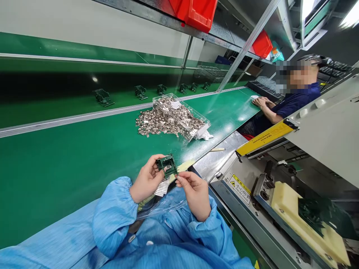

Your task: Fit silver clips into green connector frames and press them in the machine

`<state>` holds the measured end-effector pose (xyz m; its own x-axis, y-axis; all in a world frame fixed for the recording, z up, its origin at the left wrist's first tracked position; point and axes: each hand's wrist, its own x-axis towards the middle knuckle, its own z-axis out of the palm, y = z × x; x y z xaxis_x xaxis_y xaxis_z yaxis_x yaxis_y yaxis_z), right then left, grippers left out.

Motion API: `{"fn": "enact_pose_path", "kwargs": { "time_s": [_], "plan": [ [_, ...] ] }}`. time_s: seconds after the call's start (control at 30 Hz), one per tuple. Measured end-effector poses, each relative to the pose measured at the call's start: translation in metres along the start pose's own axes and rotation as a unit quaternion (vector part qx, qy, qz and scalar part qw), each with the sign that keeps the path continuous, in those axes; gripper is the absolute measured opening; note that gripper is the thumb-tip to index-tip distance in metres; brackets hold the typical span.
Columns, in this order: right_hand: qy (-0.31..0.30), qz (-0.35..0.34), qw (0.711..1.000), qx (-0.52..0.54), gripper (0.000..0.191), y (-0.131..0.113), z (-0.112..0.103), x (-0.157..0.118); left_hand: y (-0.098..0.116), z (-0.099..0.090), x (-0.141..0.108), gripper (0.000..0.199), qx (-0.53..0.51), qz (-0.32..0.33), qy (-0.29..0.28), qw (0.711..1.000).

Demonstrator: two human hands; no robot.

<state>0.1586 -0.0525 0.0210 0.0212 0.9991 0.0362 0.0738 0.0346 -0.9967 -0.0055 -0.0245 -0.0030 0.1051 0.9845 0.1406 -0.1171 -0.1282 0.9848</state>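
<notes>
My left hand (148,178) is closed on a dark green plastic frame (167,165) with an open middle, held tilted above my lap. The fingertips of my right hand (195,192) are pinched at the frame's lower right corner; whatever small thing they may hold is hidden. Just below the frame, a ribbed silvery strip (162,188) shows beside my left hand. Farther forward, a clear plastic tray (203,129) lies among a heap of small metal pieces (157,121) on the green table (84,157).
Several dark green assemblies (103,97) stand along the raised strip behind the table. A machine with a yellow block (288,198) is at my right. Red bins (200,15) sit on the shelf overhead. A person in dark blue (298,99) sits at the far right.
</notes>
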Motion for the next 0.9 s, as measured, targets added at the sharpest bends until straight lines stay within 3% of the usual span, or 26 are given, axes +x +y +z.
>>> {"fn": "enact_pose_path", "kwargs": {
  "time_s": [0.17,0.47,0.7,0.8,0.9],
  "plan": [
    [0.076,-0.114,0.989,-0.06,0.005,-0.001,0.022,0.007,0.0,0.001,-0.004,0.035,0.015,0.01,-0.009,1.0],
    [0.075,-0.084,0.987,-0.117,0.004,-0.004,0.032,0.012,-0.001,-0.001,-0.008,0.033,0.063,0.048,-0.045,0.996],
    [0.073,-0.058,0.996,0.005,0.017,0.001,0.036,0.012,0.001,0.001,-0.014,0.032,0.068,0.061,-0.03,0.995],
    [0.041,-0.041,0.994,0.088,0.02,0.002,0.032,0.009,0.007,0.001,-0.015,0.03,0.036,0.055,-0.035,0.997],
    [0.002,-0.05,0.994,0.099,0.018,-0.004,0.017,0.005,0.017,-0.001,-0.015,0.033,0.022,0.02,-0.033,0.999]
  ]
}}
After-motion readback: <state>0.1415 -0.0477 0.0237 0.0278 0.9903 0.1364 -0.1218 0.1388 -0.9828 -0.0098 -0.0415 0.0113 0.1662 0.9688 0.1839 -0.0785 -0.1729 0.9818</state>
